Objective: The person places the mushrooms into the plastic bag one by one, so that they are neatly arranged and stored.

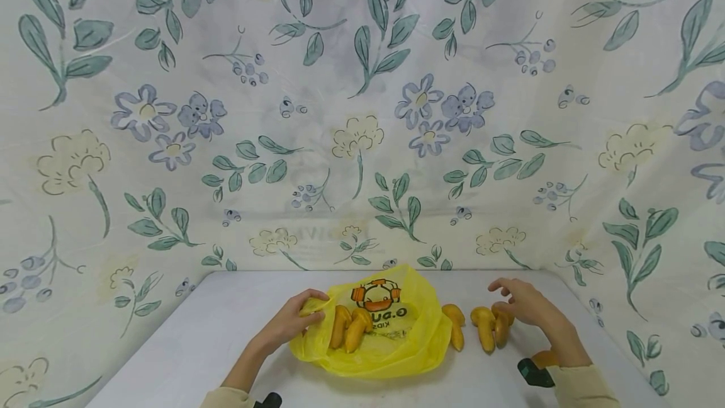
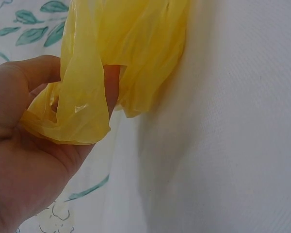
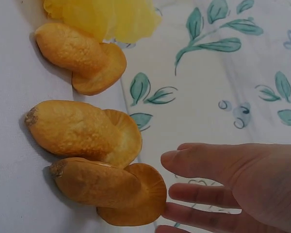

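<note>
Right of the yellow bag, on the white table: a lone mushroom just beside the plastic, then a middle mushroom and an end mushroom side by side, apparently touching.

Key relation: end mushroom is the closest one to the right hand. Long axis runs roughly near-to-far — cap at the far end, stem tip toward the near edge. Right fingers face the cap, so the stem points away from them. Right hand is clearly the nearer one; left is across the bag.

Right wrist view: thumb and fingers fairly straight, well spread, nothing in hold. Fingertips sit right at the cap's rim; can't tell whether they make contact.

Left hand has thumb and fingers curled on the bag's left rim, plastic pinched between them. Mouth is spread wide enough to show two more mushrooms lying inside.

Also an orange-brown thing by the right wrist — mostly hidden, can't tell what.
</note>
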Action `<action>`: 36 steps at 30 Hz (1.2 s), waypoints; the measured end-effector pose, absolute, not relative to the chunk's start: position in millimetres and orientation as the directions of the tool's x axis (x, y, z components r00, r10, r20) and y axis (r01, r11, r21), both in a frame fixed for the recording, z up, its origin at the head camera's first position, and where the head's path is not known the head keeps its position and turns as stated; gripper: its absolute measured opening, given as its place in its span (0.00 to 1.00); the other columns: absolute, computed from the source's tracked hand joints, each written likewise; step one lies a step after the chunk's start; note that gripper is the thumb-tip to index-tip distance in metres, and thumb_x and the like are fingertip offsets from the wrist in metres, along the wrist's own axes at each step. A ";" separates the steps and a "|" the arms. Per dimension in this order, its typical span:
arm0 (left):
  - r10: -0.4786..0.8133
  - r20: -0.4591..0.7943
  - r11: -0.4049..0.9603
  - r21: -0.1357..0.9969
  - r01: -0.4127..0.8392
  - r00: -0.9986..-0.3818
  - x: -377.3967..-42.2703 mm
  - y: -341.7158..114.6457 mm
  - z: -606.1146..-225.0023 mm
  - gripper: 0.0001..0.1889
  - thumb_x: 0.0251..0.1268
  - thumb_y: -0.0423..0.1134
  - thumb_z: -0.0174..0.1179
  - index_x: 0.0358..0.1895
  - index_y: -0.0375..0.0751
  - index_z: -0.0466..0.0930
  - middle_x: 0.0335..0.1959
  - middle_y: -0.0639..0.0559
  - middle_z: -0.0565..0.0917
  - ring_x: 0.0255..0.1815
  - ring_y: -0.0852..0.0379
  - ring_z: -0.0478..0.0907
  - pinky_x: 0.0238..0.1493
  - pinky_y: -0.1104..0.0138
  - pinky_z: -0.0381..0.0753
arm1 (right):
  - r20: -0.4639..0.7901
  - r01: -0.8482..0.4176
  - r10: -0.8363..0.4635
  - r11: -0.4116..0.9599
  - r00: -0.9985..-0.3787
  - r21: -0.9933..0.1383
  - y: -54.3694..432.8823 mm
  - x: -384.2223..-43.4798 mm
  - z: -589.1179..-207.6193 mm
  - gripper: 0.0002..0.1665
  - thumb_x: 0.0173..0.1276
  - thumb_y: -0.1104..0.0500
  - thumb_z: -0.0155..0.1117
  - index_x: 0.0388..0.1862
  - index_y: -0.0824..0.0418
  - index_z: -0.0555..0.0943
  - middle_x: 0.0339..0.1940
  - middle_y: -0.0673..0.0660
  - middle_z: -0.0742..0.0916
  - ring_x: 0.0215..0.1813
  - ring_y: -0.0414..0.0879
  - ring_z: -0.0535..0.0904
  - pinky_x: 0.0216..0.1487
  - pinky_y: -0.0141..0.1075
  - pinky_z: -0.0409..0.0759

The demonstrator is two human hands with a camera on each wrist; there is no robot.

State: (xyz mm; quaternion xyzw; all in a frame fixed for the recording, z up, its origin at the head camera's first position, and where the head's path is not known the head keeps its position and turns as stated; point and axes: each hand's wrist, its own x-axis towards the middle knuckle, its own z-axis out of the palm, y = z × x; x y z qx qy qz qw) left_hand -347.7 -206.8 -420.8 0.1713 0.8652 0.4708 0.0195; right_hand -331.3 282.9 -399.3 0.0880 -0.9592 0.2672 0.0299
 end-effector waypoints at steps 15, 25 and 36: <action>0.305 0.130 0.516 0.810 0.279 -0.943 -348.0 -206.0 -421.3 0.17 0.68 0.38 0.61 0.57 0.41 0.75 0.63 0.38 0.74 0.48 0.50 0.71 0.34 0.65 0.75 | 0.033 -0.163 -0.170 0.850 -0.985 -0.501 286.2 -334.4 -403.9 0.18 0.64 0.70 0.61 0.53 0.62 0.80 0.43 0.59 0.83 0.41 0.48 0.78 0.43 0.45 0.82; 0.304 0.121 0.504 0.822 0.267 -0.945 -347.6 -206.3 -421.4 0.17 0.67 0.38 0.61 0.57 0.41 0.75 0.62 0.39 0.74 0.44 0.52 0.71 0.32 0.66 0.75 | 0.040 -0.181 -0.184 0.858 -0.982 -0.480 286.1 -329.6 -400.8 0.17 0.61 0.74 0.60 0.49 0.63 0.81 0.41 0.59 0.85 0.41 0.48 0.79 0.45 0.47 0.82; 0.309 0.136 0.512 0.810 0.285 -0.941 -349.6 -206.5 -422.9 0.17 0.67 0.38 0.61 0.57 0.40 0.75 0.62 0.39 0.75 0.49 0.50 0.71 0.40 0.66 0.75 | 0.013 -0.138 -0.149 0.879 -0.989 -0.457 286.6 -328.7 -399.2 0.16 0.62 0.74 0.60 0.47 0.60 0.80 0.42 0.58 0.84 0.41 0.49 0.78 0.47 0.49 0.82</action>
